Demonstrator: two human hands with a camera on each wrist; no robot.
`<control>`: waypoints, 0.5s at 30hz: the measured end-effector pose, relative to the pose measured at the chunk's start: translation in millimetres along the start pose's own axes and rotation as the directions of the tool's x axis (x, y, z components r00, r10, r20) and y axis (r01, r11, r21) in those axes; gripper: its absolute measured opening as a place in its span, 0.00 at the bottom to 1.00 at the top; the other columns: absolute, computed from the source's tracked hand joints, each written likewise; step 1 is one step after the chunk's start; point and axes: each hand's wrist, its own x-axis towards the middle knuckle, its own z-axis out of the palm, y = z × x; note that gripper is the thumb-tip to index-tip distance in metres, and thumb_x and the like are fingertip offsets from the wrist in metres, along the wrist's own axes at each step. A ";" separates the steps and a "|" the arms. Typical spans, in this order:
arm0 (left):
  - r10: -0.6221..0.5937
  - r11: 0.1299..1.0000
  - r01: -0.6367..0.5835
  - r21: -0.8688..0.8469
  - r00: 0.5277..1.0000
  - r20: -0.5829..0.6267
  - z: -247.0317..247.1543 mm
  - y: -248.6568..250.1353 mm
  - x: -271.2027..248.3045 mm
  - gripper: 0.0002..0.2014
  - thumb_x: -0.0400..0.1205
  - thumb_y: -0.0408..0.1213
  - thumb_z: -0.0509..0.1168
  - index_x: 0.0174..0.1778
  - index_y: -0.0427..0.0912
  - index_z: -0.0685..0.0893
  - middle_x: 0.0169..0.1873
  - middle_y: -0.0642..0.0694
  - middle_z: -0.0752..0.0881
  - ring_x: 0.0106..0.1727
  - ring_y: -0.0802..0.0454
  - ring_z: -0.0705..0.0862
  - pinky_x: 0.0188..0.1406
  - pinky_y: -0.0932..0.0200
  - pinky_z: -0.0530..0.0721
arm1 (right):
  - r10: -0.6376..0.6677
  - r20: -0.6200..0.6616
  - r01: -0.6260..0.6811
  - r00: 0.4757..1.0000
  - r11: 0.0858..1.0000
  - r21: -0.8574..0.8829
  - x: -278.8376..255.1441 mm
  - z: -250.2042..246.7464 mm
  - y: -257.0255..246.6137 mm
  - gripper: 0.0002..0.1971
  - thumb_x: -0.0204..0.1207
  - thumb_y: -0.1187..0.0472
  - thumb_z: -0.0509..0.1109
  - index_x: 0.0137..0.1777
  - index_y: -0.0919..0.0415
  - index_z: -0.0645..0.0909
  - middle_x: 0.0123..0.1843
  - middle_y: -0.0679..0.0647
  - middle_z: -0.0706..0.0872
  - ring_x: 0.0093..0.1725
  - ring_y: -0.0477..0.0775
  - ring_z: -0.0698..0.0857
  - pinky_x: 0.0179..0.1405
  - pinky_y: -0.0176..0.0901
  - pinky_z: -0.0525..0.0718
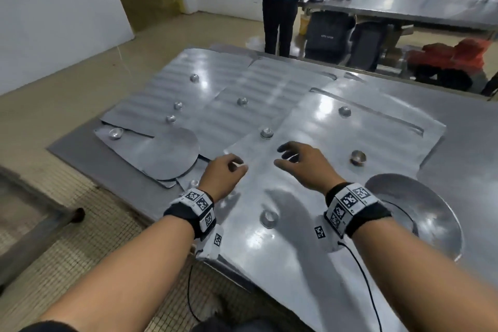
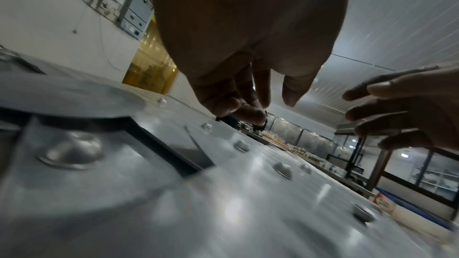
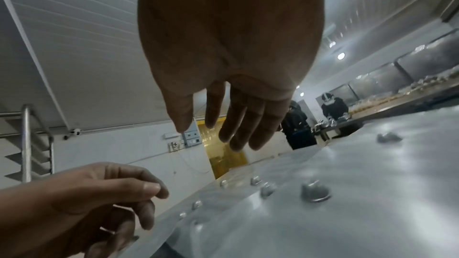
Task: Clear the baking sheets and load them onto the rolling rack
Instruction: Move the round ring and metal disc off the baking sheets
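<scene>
Several flat aluminium baking sheets overlap on the steel table; the nearest sheet lies under both hands. Small metal cups stand on them, one just beyond the hands, one to the right, one between my wrists. My left hand hovers at that sheet's left edge, fingers loosely curled, holding nothing. My right hand hangs over the sheet with fingers spread and bent, empty. The wrist views show the left hand and right hand above the metal, not touching it.
A round metal plate lies at the right, another at the left. Two people stand at a long steel counter behind the table. A metal frame stands on the floor at lower left.
</scene>
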 end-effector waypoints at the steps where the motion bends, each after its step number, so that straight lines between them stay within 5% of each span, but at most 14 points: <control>1: -0.004 1.000 0.004 0.018 1.000 -0.030 -18.8 -11.7 6.5 0.11 0.77 0.51 0.71 0.50 0.50 0.88 0.39 0.52 0.90 0.40 0.52 0.88 0.46 0.51 0.89 | 0.001 0.044 -0.001 0.999 1.000 0.006 12.7 17.0 -10.7 0.17 0.77 0.47 0.75 0.64 0.49 0.84 0.55 0.46 0.87 0.51 0.40 0.86 0.45 0.31 0.81; 7: -0.096 0.993 0.107 0.055 0.980 -0.176 -103.8 -87.6 35.4 0.06 0.78 0.46 0.72 0.47 0.50 0.88 0.37 0.52 0.88 0.40 0.51 0.87 0.45 0.59 0.84 | 0.018 0.129 -0.015 0.991 1.000 -0.024 76.4 103.1 -55.2 0.15 0.77 0.48 0.75 0.61 0.51 0.85 0.52 0.47 0.90 0.53 0.48 0.87 0.54 0.44 0.84; 13: -0.236 0.970 0.243 0.011 0.951 -0.201 -161.1 -156.1 52.8 0.11 0.77 0.43 0.71 0.54 0.47 0.87 0.36 0.53 0.86 0.47 0.45 0.88 0.51 0.56 0.84 | 0.107 0.153 -0.107 0.982 0.994 -0.005 119.6 165.5 -76.5 0.15 0.76 0.47 0.75 0.59 0.51 0.84 0.49 0.47 0.89 0.49 0.50 0.87 0.45 0.40 0.82; 15: -0.285 0.957 0.290 0.001 0.940 -0.185 -172.6 -175.0 57.8 0.16 0.77 0.44 0.72 0.61 0.47 0.84 0.44 0.50 0.86 0.52 0.44 0.87 0.56 0.53 0.84 | 0.160 0.166 -0.169 0.973 0.985 0.041 128.1 183.7 -74.6 0.15 0.74 0.46 0.76 0.58 0.49 0.84 0.48 0.48 0.90 0.50 0.52 0.89 0.49 0.47 0.87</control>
